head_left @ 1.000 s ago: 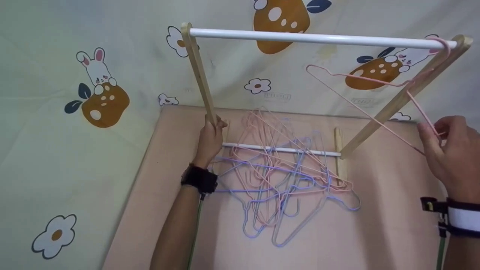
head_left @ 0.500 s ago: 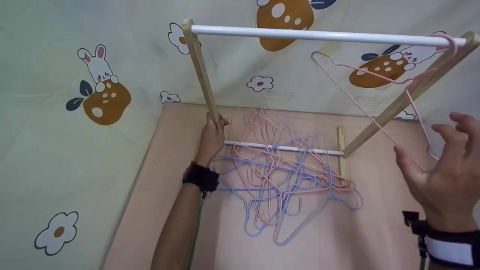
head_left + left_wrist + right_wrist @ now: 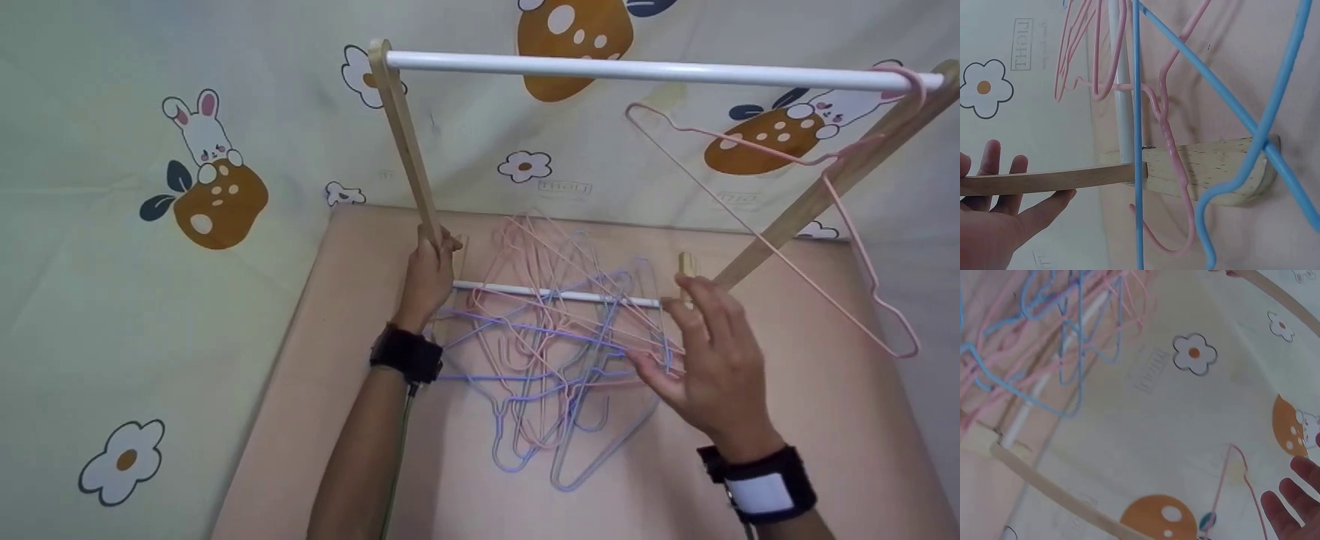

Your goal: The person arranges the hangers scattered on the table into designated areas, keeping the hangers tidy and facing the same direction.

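My left hand grips the left wooden post of a small clothes rack, low down; in the left wrist view its fingers show on both sides of the post. A pink clothes hanger hangs by its hook from the right end of the white top rail. Over the right edge of a tangled heap of pink and blue hangers, my right hand is spread with fingers apart, holding nothing. It hides the foot of the right post and some hanger ends.
The heap lies on a pink surface, across the rack's white lower bar. Behind and to the left stands a pale cloth wall printed with rabbits and flowers.
My right hand has let go of the pink hanger and moved left and down to the heap. The hanger stays on the rail. My left hand keeps its hold.
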Motion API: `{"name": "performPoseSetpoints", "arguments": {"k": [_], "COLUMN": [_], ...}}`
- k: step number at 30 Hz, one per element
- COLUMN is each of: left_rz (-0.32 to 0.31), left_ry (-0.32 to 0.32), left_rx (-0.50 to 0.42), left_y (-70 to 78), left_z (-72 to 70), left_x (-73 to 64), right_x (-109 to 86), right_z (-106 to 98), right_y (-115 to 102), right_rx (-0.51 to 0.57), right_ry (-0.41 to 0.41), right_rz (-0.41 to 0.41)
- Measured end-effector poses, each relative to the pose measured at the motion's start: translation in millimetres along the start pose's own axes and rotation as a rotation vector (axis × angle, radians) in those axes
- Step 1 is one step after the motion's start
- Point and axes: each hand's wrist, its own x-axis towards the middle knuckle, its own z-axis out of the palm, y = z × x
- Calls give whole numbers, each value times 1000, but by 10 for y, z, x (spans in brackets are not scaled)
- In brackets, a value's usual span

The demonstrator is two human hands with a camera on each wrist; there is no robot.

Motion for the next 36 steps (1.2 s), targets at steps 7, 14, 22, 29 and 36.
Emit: {"name": "performPoseSetpoints", "arguments": {"k": [7, 14, 22, 29, 36], "left_rz": [27, 11, 22, 0, 16], "left_ry": [6, -7, 9, 10, 8], "left_rx": [9, 2, 2, 2, 24], "left_y": [0, 26, 11, 2, 6], "left_z": [26, 30, 8, 9, 10], "left_x": [-4, -5, -1, -6, -16], "right_x": [-444, -848, -1048, -1062, -944], "right_z": [541, 831, 967, 988, 996], "right_y": [52, 100, 135, 192, 206], "right_rx": [36, 36, 12, 34, 15], "right_ry": [-225, -338, -443, -540, -649], "right_rz": [-10, 78, 135, 91, 126]}}
